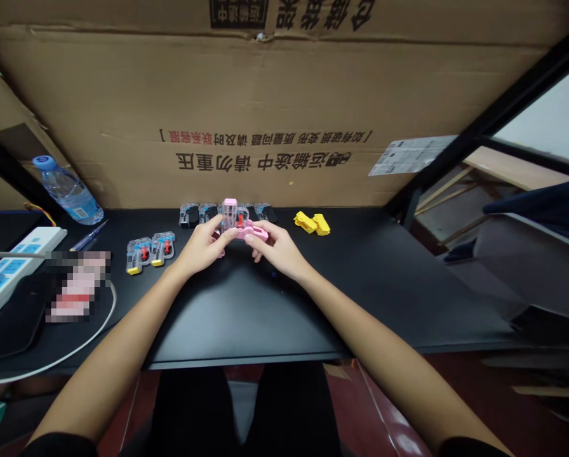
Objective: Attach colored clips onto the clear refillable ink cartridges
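Above the table, my left hand [203, 244] pinches a small clear toy pistol [230, 217] with a pink end piece at its top and a red trigger. My right hand [277, 247] closes its thumb and fingers on a long pink plastic part [253, 232], which meets the pistol; whether the two are joined I cannot tell. Left of my hands, two clear toy pistols [163, 247] with yellow ends and red triggers lie side by side. Behind my hands stands a row of several clear and black toy parts [189, 214], partly hidden. Yellow plastic parts [313, 223] lie to the right.
A cardboard wall [265, 89] rises behind the black table [246, 317]. At the left are a water bottle [70, 190], a pen [89, 236], a power strip [22, 260], a white cable [108, 317] and a blurred-out item. A grey chair [527, 260] stands beyond the right side.
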`<state>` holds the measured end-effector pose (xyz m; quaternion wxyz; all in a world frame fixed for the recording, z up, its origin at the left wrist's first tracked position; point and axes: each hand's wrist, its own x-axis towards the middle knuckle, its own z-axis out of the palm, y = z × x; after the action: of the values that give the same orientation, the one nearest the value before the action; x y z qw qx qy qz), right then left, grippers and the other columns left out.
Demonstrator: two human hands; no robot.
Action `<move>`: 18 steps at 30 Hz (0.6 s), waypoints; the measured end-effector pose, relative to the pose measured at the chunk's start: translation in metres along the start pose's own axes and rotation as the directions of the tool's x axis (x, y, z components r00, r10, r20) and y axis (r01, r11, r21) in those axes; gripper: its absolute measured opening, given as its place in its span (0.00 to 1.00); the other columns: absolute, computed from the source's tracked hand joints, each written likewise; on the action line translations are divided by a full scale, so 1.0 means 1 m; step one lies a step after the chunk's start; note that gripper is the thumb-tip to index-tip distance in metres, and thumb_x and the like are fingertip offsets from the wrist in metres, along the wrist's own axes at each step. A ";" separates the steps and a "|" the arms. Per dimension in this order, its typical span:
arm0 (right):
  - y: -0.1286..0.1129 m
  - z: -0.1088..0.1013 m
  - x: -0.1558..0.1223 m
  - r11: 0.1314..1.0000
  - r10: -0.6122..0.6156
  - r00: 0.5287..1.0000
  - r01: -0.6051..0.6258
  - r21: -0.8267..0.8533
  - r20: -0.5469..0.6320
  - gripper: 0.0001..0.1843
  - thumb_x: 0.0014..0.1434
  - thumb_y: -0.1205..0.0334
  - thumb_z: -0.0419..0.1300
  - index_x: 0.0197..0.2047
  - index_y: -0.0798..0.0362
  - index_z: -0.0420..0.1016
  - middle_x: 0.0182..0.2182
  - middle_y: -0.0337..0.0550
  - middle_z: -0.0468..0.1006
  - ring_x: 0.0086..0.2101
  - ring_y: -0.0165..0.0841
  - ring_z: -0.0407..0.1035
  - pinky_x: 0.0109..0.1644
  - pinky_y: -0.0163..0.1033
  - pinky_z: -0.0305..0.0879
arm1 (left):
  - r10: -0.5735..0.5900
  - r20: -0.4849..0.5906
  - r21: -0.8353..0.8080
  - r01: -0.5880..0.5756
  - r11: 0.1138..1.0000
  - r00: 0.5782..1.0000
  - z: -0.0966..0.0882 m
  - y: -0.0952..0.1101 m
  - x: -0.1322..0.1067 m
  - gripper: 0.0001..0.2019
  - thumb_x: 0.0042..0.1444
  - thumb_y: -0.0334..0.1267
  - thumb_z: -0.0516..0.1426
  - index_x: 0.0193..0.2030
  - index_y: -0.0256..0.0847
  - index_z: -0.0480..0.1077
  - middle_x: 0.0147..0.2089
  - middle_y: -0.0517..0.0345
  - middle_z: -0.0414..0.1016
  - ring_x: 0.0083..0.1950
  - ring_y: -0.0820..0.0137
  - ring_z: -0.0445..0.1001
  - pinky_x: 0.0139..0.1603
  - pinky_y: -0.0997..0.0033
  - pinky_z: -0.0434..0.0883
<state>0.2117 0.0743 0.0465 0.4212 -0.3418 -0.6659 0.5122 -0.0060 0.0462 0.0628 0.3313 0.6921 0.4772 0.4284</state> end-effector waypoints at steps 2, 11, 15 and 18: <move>-0.001 0.001 -0.001 1.000 -0.019 1.000 0.018 -0.024 -0.004 0.25 0.63 0.40 0.70 0.50 0.52 0.80 0.27 0.34 0.75 0.23 0.28 0.68 0.27 0.35 0.72 | -0.015 0.009 -0.054 0.016 0.998 1.000 0.001 0.000 0.000 0.21 0.67 0.58 0.60 0.49 0.39 0.75 0.33 0.59 0.76 0.26 0.72 0.71 0.26 0.74 0.70; -0.002 0.000 -0.004 0.999 0.008 0.999 -0.007 -0.047 0.038 0.25 0.67 0.35 0.64 0.41 0.52 0.77 0.22 0.32 0.71 0.19 0.27 0.65 0.24 0.34 0.64 | -0.016 0.065 -0.149 0.026 0.989 0.998 0.003 -0.003 0.000 0.24 0.67 0.63 0.58 0.45 0.41 0.72 0.35 0.55 0.79 0.34 0.69 0.78 0.30 0.74 0.73; -0.005 -0.001 -0.003 0.999 0.019 0.999 -0.019 -0.027 0.031 0.26 0.67 0.35 0.64 0.37 0.52 0.76 0.21 0.32 0.70 0.19 0.26 0.64 0.24 0.33 0.62 | -0.004 0.048 -0.109 0.010 0.994 0.999 0.001 -0.006 0.001 0.25 0.72 0.62 0.54 0.49 0.40 0.74 0.37 0.53 0.81 0.37 0.66 0.79 0.38 0.69 0.77; -0.007 -0.002 -0.001 0.991 0.087 0.996 -0.090 0.102 0.034 0.27 0.67 0.34 0.65 0.36 0.52 0.75 0.19 0.30 0.67 0.18 0.25 0.61 0.24 0.33 0.63 | 0.097 -0.058 -0.007 -0.097 0.995 0.994 -0.002 -0.010 0.004 0.25 0.77 0.54 0.47 0.67 0.39 0.70 0.53 0.46 0.82 0.46 0.63 0.80 0.53 0.59 0.78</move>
<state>0.2141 0.0721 0.0535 0.4054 -0.3411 -0.6286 0.5694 -0.0110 0.0533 0.0556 0.2997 0.7001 0.4503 0.4661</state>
